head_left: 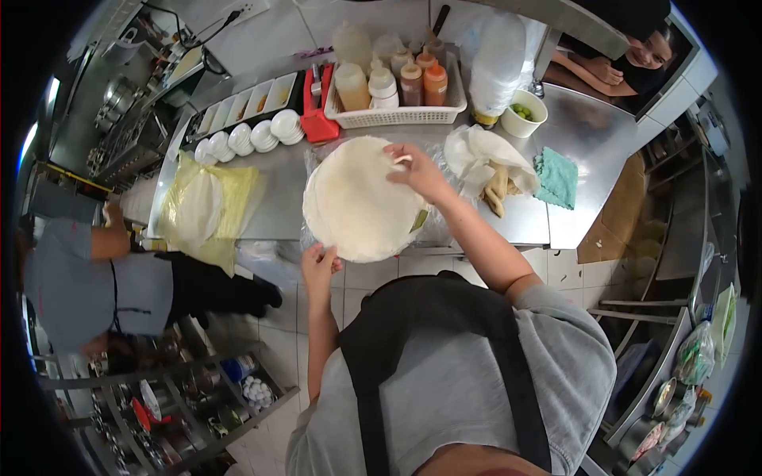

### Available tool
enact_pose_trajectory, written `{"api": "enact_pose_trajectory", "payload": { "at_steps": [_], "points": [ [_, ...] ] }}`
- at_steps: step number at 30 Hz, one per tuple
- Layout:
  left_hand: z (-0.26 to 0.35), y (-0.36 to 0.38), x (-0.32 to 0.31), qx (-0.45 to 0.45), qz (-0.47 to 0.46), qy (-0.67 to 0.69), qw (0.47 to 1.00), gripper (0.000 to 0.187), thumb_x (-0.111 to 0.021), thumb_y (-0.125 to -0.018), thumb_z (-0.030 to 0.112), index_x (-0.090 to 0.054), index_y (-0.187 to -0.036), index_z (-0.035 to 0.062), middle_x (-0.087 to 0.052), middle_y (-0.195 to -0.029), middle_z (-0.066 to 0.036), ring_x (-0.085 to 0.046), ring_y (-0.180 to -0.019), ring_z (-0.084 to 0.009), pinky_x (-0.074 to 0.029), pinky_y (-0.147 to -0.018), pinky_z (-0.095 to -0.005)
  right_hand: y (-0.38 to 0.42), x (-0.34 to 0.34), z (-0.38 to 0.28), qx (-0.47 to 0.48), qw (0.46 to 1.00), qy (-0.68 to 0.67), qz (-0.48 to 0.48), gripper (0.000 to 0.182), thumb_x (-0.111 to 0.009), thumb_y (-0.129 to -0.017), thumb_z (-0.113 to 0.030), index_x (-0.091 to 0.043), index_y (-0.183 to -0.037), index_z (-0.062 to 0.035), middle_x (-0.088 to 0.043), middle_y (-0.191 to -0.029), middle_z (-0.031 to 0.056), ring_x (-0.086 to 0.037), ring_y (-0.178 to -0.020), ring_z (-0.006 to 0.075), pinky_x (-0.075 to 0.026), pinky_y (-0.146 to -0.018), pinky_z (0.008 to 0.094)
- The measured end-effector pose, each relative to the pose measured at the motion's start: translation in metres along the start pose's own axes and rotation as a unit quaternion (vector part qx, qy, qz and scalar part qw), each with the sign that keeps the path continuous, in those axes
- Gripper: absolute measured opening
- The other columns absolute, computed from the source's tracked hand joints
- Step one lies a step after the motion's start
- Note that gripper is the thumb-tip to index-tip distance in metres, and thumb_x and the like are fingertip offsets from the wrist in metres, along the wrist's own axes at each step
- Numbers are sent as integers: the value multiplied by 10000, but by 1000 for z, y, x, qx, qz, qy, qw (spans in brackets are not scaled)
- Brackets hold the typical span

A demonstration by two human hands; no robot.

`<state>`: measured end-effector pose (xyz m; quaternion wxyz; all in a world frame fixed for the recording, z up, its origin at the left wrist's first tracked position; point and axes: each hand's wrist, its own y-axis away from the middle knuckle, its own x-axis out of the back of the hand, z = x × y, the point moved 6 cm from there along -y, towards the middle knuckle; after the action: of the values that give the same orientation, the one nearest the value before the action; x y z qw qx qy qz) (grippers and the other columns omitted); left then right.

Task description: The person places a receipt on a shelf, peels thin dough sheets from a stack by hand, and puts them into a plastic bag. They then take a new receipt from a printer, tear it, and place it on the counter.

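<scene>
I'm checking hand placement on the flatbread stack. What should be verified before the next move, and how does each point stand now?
1. Left hand on the near edge of the flatbread stack: ok.
2. Right hand on the stack's far edge, fingers pinching: ok.
3. Only the top sheet pinched: cannot tell.
4. Stack fully on the steel counter: not ok, its near edge overhangs.
5. Crumpled white cloth apart from the stack: ok.
6. Bottle basket apart from the stack: ok.

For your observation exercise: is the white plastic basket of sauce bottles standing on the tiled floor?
No, the white plastic basket of sauce bottles stands on the steel counter, behind the stack of round pale flatbreads.
</scene>
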<state>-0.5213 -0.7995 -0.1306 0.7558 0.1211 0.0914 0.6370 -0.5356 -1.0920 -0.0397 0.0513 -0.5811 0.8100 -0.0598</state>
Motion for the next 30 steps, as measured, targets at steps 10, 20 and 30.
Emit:
{"api": "enact_pose_trajectory", "payload": {
  "at_steps": [10,20,30],
  "points": [
    [30,20,-7,-75,51,5,996,343,-629,-811,131,-457,-1055,-38,-552,-750,-55,-525,-559,-100,-476,-499,-226,8,12,6,-52,980,-192,6,329,-601,-721,74,-555,-1035,-12,-531,-1019,40,-512,-816,88,-424,-697,204],
    [17,36,-46,135,-174,-26,975,374,-580,-846,317,-577,-950,-43,-621,-807,-115,-628,-661,-167,-519,-583,-262,-1,34,-10,78,969,226,57,275,-633,-695,-3,-604,-968,-15,-505,-946,104,-534,-845,203,-444,-740,307],
    [31,-13,-25,-51,13,-56,997,424,-649,-772,179,-500,-1059,-96,-603,-793,-110,-601,-637,-148,-503,-533,-243,26,-46,17,-28,921,325,-210,216,-706,-661,-113,-622,-850,-51,-569,-925,117,-497,-919,285,-406,-791,362]
  ]
}}
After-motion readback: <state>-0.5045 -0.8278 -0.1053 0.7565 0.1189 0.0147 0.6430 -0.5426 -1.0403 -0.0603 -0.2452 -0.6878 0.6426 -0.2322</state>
